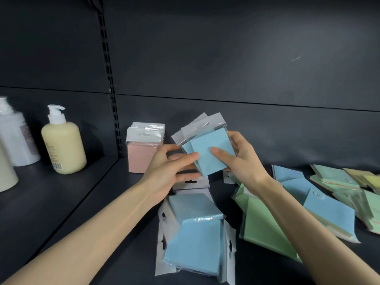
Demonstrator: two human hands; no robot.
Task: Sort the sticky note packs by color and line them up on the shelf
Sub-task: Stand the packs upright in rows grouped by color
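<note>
I hold a small fan of blue sticky note packs (207,145) in clear sleeves above the shelf (61,202). My right hand (240,159) grips them from the right, thumb on the front pack. My left hand (170,167) holds their left edge, thumb on the front and fingers behind. A row of pink packs (141,155) stands upright against the back wall to the left. Below my hands lies a loose heap of blue packs (193,239). To the right lie green packs (265,229), more blue packs (327,210) and yellow packs (368,179).
A cream pump bottle (63,145) and a white pump bottle (16,136) stand on the left shelf section, with another pale bottle (6,173) at the far left edge. A slotted upright (112,95) divides the dark back wall.
</note>
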